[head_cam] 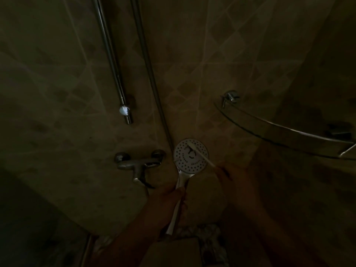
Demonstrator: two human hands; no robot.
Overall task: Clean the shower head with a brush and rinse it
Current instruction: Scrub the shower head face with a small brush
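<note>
The scene is very dark. A round white shower head [189, 158] with many small holes faces me, low in the middle of the view. My left hand [171, 197] is shut on its pale handle just below the disc. A thin white brush [200, 154] lies slanted across the face, its tip near the disc's upper middle. My right hand [231, 176] is shut on the brush's lower end, to the right of the shower head.
A chrome mixer tap [138, 163] sticks out of the tiled wall left of the shower head. A vertical rail [113, 64] and a hose [148, 60] run up the wall. A curved glass corner shelf [285, 130] juts out at the right.
</note>
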